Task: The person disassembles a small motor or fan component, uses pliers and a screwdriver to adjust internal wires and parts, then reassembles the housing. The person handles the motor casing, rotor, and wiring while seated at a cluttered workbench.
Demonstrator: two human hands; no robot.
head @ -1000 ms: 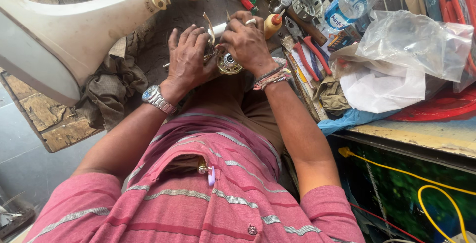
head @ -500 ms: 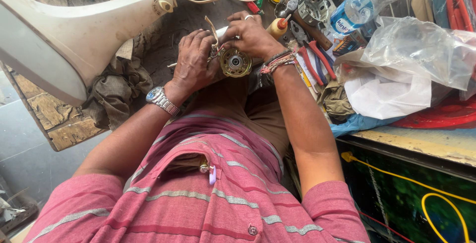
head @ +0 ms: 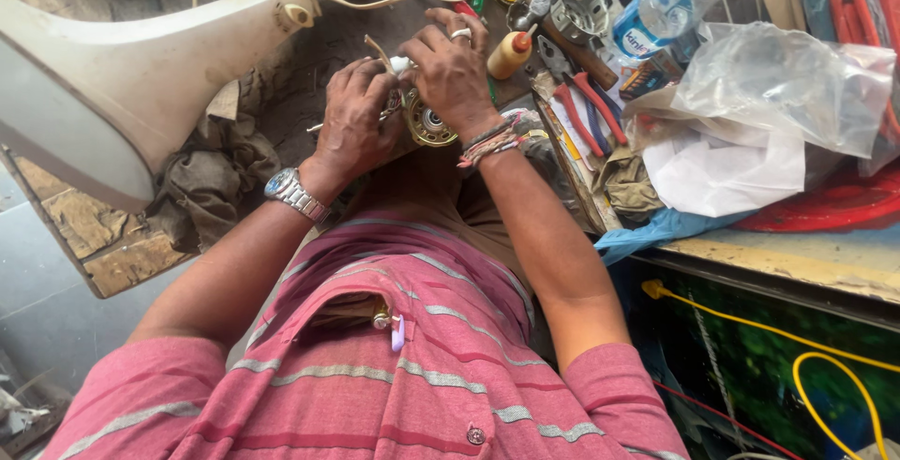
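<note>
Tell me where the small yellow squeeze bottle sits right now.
In the head view the small yellow squeeze bottle stands on the cluttered workbench just right of the right hand, above the red-handled pliers and below the round metal housing.

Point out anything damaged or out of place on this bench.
The bench edge at lower left is chipped and cracked. Loose pliers and crumpled plastic bags clutter the right side. The round brass part held by the left hand and right hand looks intact.
</note>
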